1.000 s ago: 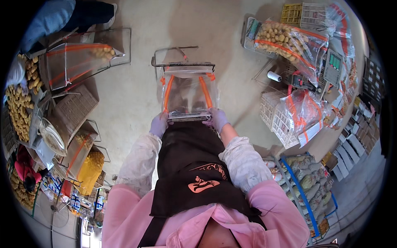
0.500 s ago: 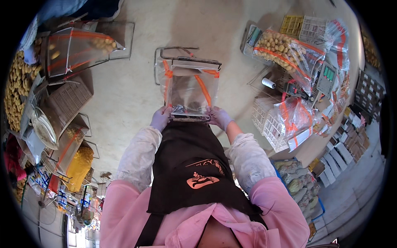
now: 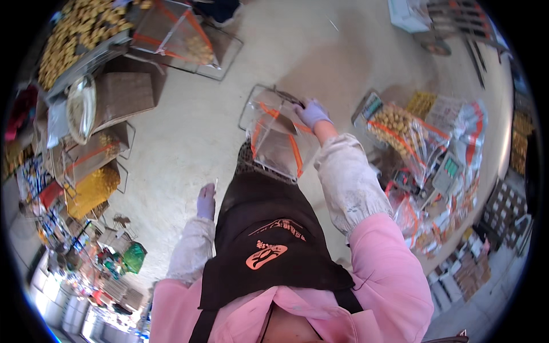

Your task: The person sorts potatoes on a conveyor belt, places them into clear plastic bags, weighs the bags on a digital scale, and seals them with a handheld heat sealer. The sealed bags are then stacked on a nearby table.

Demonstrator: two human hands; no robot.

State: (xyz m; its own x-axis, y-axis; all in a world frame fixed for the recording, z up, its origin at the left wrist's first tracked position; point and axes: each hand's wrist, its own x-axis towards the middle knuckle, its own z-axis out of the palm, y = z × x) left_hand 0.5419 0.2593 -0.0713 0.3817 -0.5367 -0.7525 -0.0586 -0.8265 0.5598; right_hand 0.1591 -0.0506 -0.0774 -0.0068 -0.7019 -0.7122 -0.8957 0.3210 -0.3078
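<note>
A metal bag stand point(image 3: 254, 90) is in front of my apron, with an open clear plastic bag point(image 3: 273, 150) with orange bands stretched over it. My right hand point(image 3: 313, 113), in a lavender glove, has its fingers curled round the far right end of the stand's dark bar, at the bag's edge. Lower and to the left, my left hand point(image 3: 206, 201) is away from the bag, beside the apron. Its gloved fingers are drawn together, and a thin pale sliver stands at the fingertips; what it is, I cannot make out.
Potatoes point(image 3: 86, 34) cover a table at the far left, near another bag on a stand point(image 3: 177, 37). Below are a cardboard box point(image 3: 123, 94) and a yellow net bag point(image 3: 94, 188). On the right are a bagful of potatoes point(image 3: 394, 128), a scale point(image 3: 448, 171) and a hand cart point(image 3: 463, 23).
My left hand has let go of the bag's near edge and dropped to my left side. My right hand has moved from the near edge to the far bar. The view has turned.
</note>
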